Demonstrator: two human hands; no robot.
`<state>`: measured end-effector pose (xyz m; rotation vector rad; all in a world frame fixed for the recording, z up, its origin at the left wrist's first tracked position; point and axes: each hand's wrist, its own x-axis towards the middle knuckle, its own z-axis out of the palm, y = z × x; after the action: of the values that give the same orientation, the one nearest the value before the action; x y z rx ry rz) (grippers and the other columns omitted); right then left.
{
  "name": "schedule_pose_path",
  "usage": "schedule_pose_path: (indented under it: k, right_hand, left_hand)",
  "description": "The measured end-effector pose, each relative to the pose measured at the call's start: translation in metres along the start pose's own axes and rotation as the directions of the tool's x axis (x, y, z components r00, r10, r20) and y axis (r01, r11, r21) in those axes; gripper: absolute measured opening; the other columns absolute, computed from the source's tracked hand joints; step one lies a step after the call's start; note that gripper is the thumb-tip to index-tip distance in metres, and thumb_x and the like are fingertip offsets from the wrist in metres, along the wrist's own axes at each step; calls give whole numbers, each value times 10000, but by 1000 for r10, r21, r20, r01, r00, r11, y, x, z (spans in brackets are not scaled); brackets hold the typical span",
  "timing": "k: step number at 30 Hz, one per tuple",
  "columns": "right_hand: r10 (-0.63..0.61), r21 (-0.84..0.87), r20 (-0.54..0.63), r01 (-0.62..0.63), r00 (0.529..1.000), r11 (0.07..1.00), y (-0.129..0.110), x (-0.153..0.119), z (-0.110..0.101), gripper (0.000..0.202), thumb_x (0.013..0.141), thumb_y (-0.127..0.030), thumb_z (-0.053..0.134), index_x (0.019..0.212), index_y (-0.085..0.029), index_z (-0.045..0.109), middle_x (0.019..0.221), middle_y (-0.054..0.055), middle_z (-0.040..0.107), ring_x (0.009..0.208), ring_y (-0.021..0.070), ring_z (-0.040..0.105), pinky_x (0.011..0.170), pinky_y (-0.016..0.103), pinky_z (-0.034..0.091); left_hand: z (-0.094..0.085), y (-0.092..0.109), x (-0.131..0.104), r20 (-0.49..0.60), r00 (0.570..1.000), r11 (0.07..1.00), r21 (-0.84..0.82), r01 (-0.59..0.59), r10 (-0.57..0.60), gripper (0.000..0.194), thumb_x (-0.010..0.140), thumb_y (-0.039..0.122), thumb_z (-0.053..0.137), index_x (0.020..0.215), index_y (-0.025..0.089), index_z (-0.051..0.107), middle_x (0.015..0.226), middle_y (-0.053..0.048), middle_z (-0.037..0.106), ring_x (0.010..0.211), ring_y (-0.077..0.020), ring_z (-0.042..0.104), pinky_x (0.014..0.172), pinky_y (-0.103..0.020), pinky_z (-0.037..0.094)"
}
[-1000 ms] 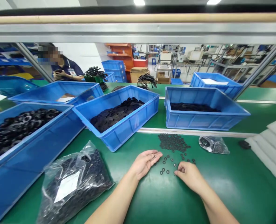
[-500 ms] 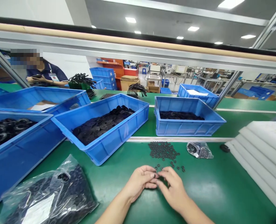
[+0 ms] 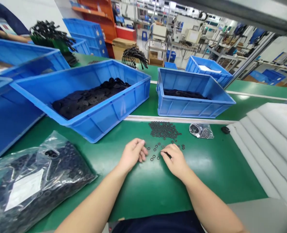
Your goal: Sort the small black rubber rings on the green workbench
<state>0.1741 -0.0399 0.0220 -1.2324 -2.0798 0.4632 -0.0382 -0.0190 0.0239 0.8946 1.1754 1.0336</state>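
Note:
Several small black rings point(image 3: 154, 149) lie loose on the green tabletop between my two hands. My left hand point(image 3: 132, 154) is just left of them, fingers loosely curled with the thumb over them; whatever it may hold is hidden. On the other side, my right hand point(image 3: 175, 160) rests low by the rings, its thumb and index tips drawn together. Anything between those tips is too small to make out. Just beyond both hands spreads a dense patch of similar rings point(image 3: 163, 130).
A blue bin point(image 3: 109, 119) of flat black pieces and another blue bin point(image 3: 192, 108) stand behind. A clear bag point(image 3: 68, 174) of dark parts lies left. Near the right are a small bag point(image 3: 205, 132) and stacked white foam sheets point(image 3: 262, 145). A person's arm point(image 3: 7, 34) shows far left.
The view has tilted downward. My hands, together before, have moved apart, left hand to the left and right hand to the right. More loose rings now show between them.

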Motion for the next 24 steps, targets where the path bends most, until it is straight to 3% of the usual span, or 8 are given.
schedule_pose_path:
  k: [2,4,7,10,14,16,19,24]
  right_hand:
    - [20,-99,56,-14,998,995,-1,0,-1,172,939,-220,562,877,-209,723,884,64,637,918,217,550,823,379,414]
    - [44,-174,112,-24,993,984,-3,-2,0,164,917,-208,593,843,-212,740,882,64,628,930,224,526,815,381,381]
    - [81,-223,175,-40,981,974,-4,-3,5,140,892,-199,642,812,-223,755,881,60,625,931,225,511,821,383,358]
    - [132,-211,175,-93,976,973,-1,-1,10,98,860,-196,693,799,-235,759,883,55,635,944,228,516,834,383,360]
    - [226,-157,171,-201,959,967,3,4,14,89,810,-157,746,773,-238,743,879,37,648,967,222,539,852,368,374]
    - [245,-156,190,-217,951,964,2,6,14,82,806,-156,756,784,-231,734,876,31,653,955,214,540,848,358,375]
    - [217,-211,227,-170,949,963,-3,6,10,38,849,-188,726,826,-219,727,913,38,660,958,214,526,835,356,367]
    - [143,-371,272,-33,952,928,-20,0,3,157,952,-202,586,883,-195,727,959,74,650,990,235,492,826,384,345]
  left_hand:
    - [-9,1,8,-67,998,1000,-23,16,-18,368,836,516,599,864,153,546,510,33,570,348,-87,474,319,-169,281]
    - [-14,2,12,-82,995,996,-81,45,-52,288,836,422,586,869,136,562,527,27,565,381,-83,479,344,-175,308]
    - [-12,3,10,-1,998,994,-97,58,-58,247,803,326,609,933,123,556,658,-37,664,483,-109,575,437,-206,424]
    - [-5,2,3,97,995,1000,-26,6,-3,296,803,340,641,988,147,514,849,-105,738,611,-155,672,555,-266,518]
    - [-1,2,-4,236,971,982,172,-77,34,216,822,359,617,894,169,543,833,-81,736,643,-166,668,582,-280,508]
    - [-1,1,-6,276,958,927,334,-172,79,149,814,322,604,820,173,591,774,-49,710,666,-162,637,619,-279,487]
    - [-1,-1,-6,315,934,765,556,-326,169,102,797,261,599,739,189,640,764,-29,681,749,-175,611,721,-294,466]
    - [2,-9,-6,398,901,605,680,-415,171,111,823,188,571,737,204,640,767,-25,676,800,-196,617,778,-309,448]
